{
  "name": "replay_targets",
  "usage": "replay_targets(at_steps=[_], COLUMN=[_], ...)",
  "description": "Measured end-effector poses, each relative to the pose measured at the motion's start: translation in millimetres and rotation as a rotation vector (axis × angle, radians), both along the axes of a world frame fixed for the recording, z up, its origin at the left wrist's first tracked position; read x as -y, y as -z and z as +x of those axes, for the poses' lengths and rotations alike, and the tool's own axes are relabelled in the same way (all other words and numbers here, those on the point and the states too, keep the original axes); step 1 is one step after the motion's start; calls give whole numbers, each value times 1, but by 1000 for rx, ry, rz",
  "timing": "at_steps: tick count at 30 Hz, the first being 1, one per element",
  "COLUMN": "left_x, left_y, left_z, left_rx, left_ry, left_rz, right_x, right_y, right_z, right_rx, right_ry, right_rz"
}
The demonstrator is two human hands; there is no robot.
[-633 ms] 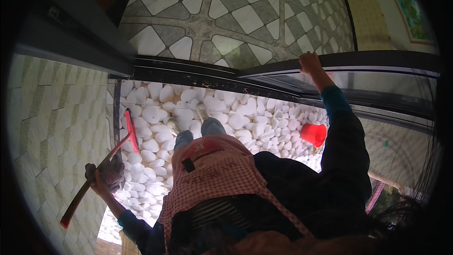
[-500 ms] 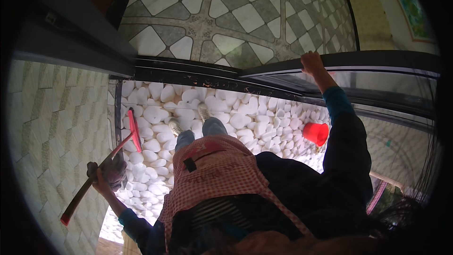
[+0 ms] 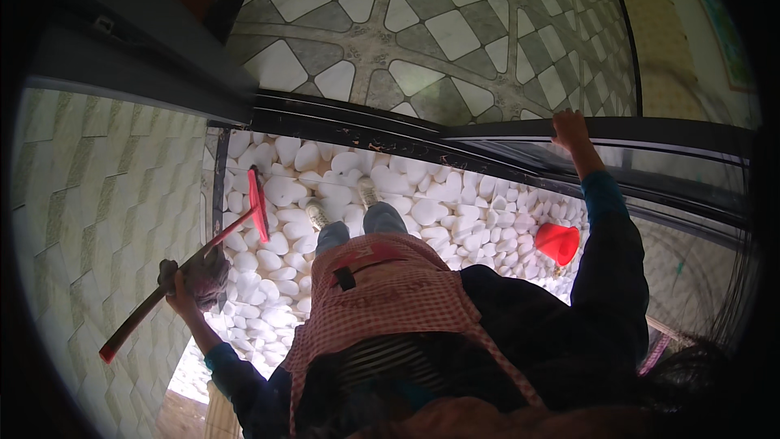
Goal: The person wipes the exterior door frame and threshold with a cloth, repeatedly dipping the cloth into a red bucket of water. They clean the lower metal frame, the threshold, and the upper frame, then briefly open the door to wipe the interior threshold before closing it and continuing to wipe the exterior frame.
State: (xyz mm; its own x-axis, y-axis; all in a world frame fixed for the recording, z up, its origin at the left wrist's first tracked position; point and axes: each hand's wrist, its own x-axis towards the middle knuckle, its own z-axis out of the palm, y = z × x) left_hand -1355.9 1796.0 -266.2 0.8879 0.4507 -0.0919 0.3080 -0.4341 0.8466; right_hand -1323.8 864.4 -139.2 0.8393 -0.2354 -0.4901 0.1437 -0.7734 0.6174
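Note:
My left hand (image 3: 180, 293) is closed round the handle of a squeegee (image 3: 258, 205) with a red head and a brown handle. A crumpled dark grey cloth (image 3: 210, 278) is bunched at the same hand, against the handle. The squeegee's head hangs over the white pebble-look floor at my left; whether it touches is unclear. With my right arm stretched forward, my right hand (image 3: 570, 128) grips the top edge of a dark-framed glass door (image 3: 666, 132). The door stands ajar, at an angle to the dark sill (image 3: 349, 120).
A red bucket (image 3: 557, 244) sits on the pebble-look floor (image 3: 431, 211) at my right. Past the sill lies a grey-and-white tiled floor (image 3: 455, 32). A dark door panel (image 3: 154, 57) is at the far left, above a tiled wall (image 3: 106, 203). My shoes (image 3: 368, 190) stand near the sill.
The view has shifted, so most things appear farther right. My right hand has drawn the door a little nearer to the sill. My left hand keeps its hold on the squeegee.

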Motion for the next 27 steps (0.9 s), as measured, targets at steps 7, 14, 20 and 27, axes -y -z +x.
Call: replay_targets(at_steps=[7, 14, 20, 27], left_x=[9, 0, -17, -12], left_y=[-13, -8, 2, 6], left_z=[19, 41, 53, 64], left_rx=[1, -30, -87, -123], left_ry=[52, 15, 24, -16], left_rz=[97, 122, 201, 172], right_x=[28, 57, 81, 104], right_y=[-2, -3, -2, -3], right_z=[-21, -41, -61, -73], right_rx=[11, -59, -24, -11], right_ry=[7, 113, 104, 169], right_rz=[-22, -88, -90, -52])
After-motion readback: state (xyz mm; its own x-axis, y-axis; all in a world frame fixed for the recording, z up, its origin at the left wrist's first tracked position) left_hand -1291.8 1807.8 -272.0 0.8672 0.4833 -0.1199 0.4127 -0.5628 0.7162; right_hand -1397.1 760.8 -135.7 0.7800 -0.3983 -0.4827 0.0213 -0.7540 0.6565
